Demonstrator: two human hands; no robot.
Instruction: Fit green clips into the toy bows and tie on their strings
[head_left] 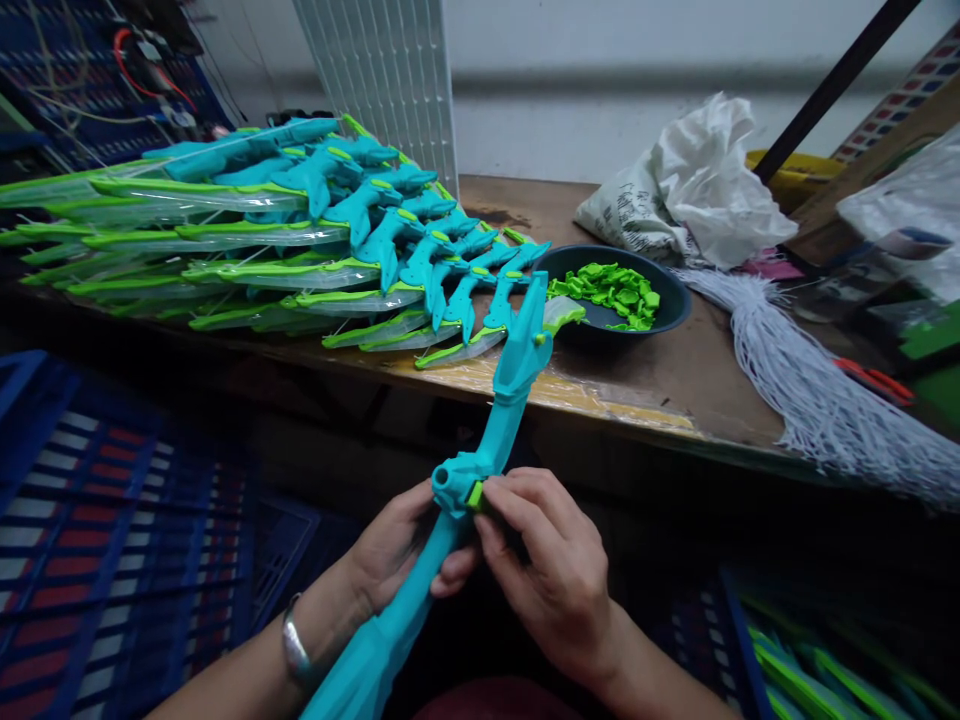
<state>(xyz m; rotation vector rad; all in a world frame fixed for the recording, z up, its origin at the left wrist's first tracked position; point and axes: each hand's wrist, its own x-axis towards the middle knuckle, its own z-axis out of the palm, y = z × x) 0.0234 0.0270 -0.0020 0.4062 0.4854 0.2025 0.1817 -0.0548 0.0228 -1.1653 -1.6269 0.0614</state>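
Note:
A long turquoise plastic toy bow [450, 530] slants up from my lap toward the table edge. My left hand [401, 550] wraps around its middle from beneath, fingers showing on the far side. In my right hand [551, 570] a small lime-green plastic piece [476, 495] is pinched between thumb and index finger, touching the side of the bow's grip beside a round socket. Whether the piece sits inside a slot there cannot be made out. At the bow's upper end a pale green part [562, 315] sticks out.
Stacked turquoise-and-green bows [345, 230] cover the table's left. A dark bowl [675, 310] holds lime-green pieces [607, 290]. Right of it lie a bundle of white strings [787, 370], red-handled scissors [874, 380] and a white sack [697, 190]. Blue crates [112, 540] stand below left.

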